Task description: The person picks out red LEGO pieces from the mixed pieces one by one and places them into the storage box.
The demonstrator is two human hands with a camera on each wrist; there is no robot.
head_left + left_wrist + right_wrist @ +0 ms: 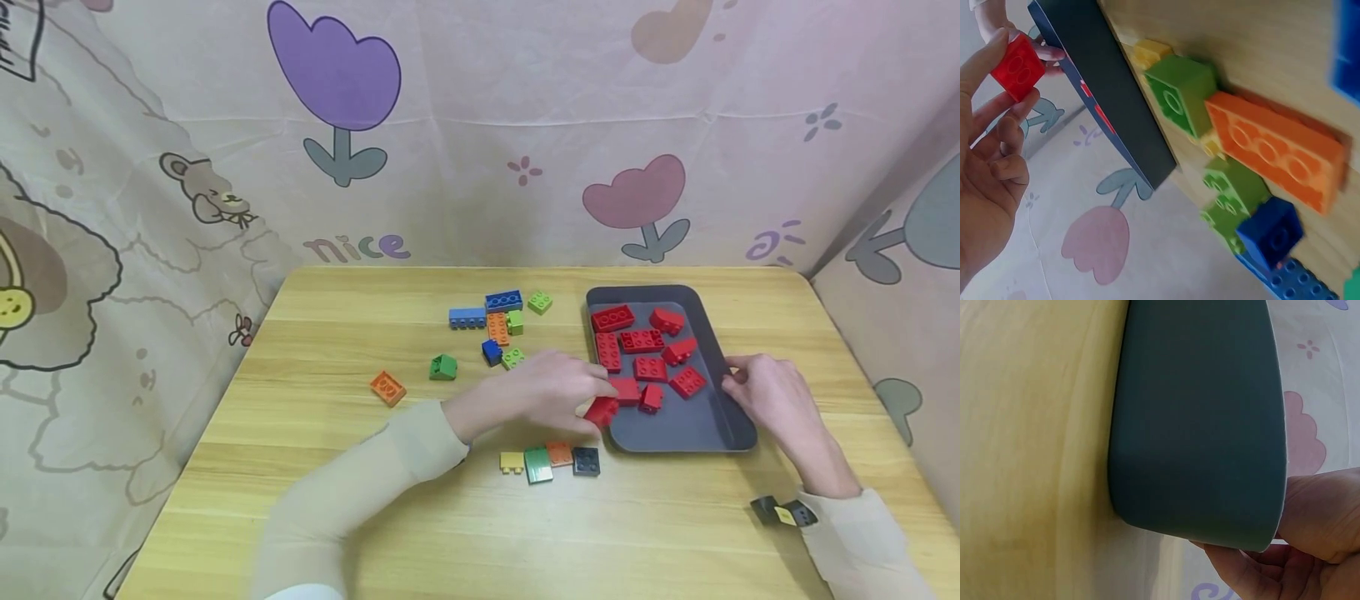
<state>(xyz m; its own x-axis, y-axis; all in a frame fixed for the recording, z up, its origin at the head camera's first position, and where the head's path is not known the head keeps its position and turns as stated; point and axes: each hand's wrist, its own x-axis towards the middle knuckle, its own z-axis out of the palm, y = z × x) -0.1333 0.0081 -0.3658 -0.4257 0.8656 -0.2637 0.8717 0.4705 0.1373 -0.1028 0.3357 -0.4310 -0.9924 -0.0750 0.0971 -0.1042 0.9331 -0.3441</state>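
My left hand (558,387) pinches a red toy brick (602,411) at the near left edge of the dark grey tray (675,433). In the left wrist view, thumb and fingertips hold this brick (1018,67) with its hollow underside showing. On the tray's right side my right hand (776,404) grips the rim. The right wrist view has the thumb on one side of the tray wall (1200,437) and curled fingers on the other. Inside the tray lie several red bricks (649,369), some stud side up and some tipped over.
Left of the tray, a cluster holds blue (504,301), orange (498,328) and lime bricks (540,302). A green brick (443,367) and an orange brick (387,388) lie farther left. Nearer me sit yellow (512,462), green (538,465), orange (559,453) and black bricks (587,462).
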